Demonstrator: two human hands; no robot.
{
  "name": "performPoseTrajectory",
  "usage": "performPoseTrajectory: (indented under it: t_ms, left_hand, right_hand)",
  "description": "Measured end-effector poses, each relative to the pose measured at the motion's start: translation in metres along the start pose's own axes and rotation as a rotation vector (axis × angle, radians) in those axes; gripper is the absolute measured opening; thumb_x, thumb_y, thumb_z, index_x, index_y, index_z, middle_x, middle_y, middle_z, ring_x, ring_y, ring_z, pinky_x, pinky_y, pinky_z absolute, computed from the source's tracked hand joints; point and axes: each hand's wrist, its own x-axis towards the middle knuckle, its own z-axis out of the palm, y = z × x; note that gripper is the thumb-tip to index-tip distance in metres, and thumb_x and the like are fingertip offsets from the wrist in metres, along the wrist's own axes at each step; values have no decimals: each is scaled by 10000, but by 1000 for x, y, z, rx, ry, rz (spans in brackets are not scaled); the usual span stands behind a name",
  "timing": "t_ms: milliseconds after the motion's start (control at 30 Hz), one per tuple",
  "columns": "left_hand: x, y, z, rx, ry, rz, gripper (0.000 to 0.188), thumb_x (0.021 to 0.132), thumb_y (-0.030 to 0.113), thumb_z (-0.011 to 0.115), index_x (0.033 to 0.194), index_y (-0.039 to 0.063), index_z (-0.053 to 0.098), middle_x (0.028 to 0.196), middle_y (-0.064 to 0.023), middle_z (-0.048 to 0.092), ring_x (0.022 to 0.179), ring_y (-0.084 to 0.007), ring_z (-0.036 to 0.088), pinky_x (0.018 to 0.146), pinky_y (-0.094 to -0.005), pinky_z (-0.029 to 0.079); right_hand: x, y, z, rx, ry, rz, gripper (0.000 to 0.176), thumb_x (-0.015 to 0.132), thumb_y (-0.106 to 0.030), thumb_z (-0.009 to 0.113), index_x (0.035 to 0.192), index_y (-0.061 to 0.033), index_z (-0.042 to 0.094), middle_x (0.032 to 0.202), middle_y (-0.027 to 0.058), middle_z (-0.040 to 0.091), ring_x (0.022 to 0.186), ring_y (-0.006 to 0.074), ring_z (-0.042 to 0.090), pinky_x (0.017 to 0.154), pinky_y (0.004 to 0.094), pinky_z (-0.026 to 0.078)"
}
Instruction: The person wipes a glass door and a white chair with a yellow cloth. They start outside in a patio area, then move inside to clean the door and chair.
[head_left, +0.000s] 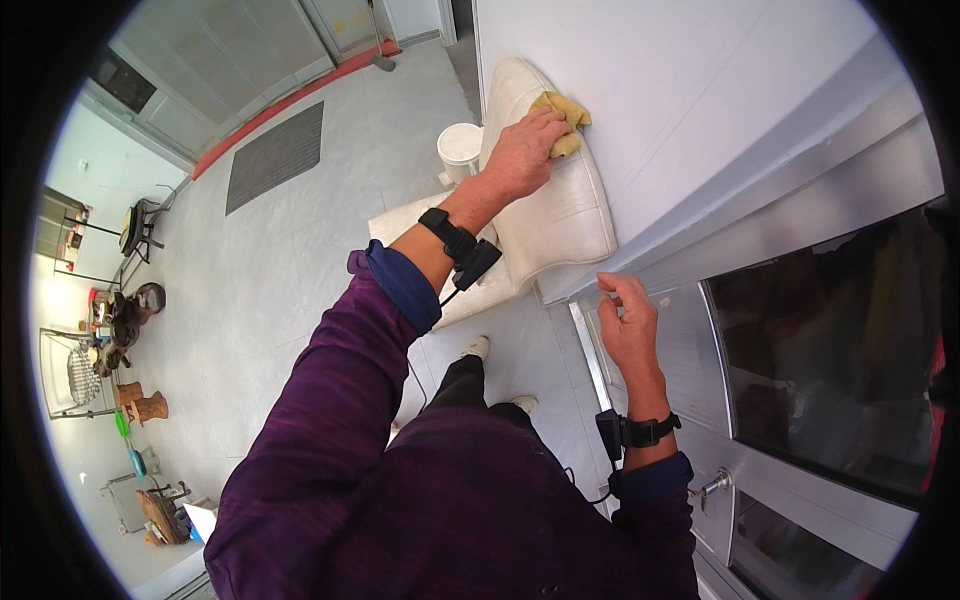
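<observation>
A cream upholstered chair (559, 221), seemingly of leather or imitation leather, stands with its backrest close to the white wall. My left hand (529, 150) presses a yellow cloth (564, 112) onto the upper part of that backrest, its fingers bent over the cloth. Much of the chair's seat (405, 214) is hidden behind my left forearm. My right hand (630, 315) holds nothing; it hovers near the wall corner and the door frame, fingers loosely curled and apart from the thumb. Black straps with small devices and cables circle both wrists.
A white bucket (460, 144) stands beyond the chair. At my right is a grey door with dark glass (825, 337) and a lever handle (716, 480). A dark mat (277, 157) lies on the tiled floor. Wooden stools (150, 407) and racks line the far left wall.
</observation>
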Motion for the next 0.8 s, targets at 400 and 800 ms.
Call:
performPoseTrajectory:
  t_ms: [400, 800]
  left_hand:
    - [-6, -37, 0, 13, 91, 1, 582, 792, -50, 598, 1357, 87, 560, 1485, -107, 505, 1441, -310, 412, 1133, -443, 344]
    - [31, -194, 32, -309, 105, -479, 486, 848, 31, 571, 1332, 51, 529, 1373, -211, 565, 1251, -417, 536, 1037, -475, 467]
  right_hand:
    - [134, -28, 68, -494, 179, -287, 389, 799, 87, 561, 1174, 16, 632, 1266, 200, 586, 1199, 404, 540, 1035, 482, 442]
    - [130, -16, 90, -563, 189, -187, 484, 788, 128, 533, 1231, -4, 677, 1417, 207, 542, 1319, 404, 504, 1112, 479, 403]
